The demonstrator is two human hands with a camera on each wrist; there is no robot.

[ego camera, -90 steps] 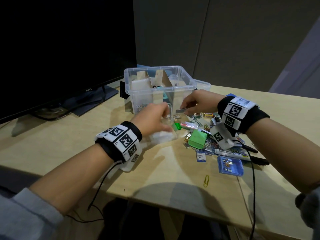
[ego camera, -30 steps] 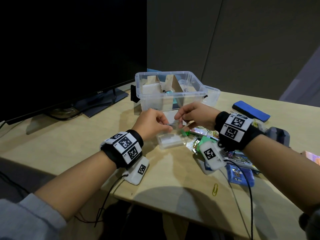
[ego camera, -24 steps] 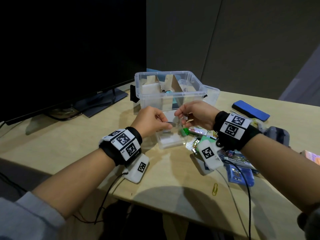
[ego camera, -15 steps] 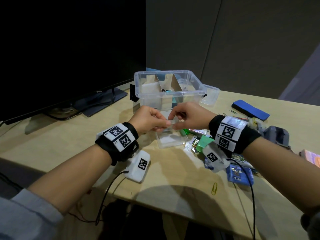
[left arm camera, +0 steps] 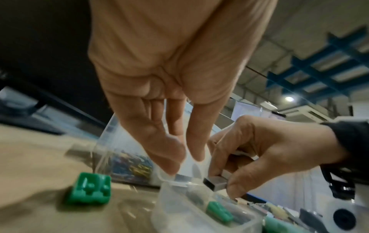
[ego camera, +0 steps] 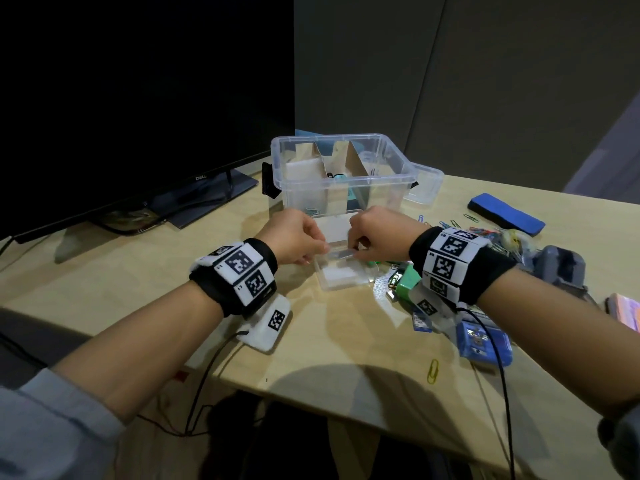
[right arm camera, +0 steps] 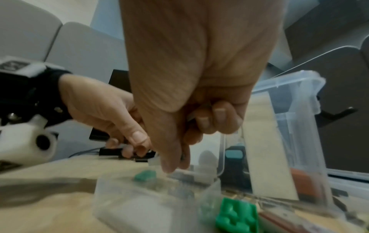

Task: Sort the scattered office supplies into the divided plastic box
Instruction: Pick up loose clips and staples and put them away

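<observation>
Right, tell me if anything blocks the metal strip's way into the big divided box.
Nothing visible does. The left hand and right hand both pinch the metal strip just above the small clear case. The divided box stands right behind them, open on top; only its own near wall has to be cleared.

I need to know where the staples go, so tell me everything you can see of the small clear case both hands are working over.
The small clear case is a shallow, see-through plastic tray, open at the top, flat on the wooden table just in front of the divided plastic box. Something pale lies inside. The left hand and right hand hold a grey metal strip over its rim.
</observation>
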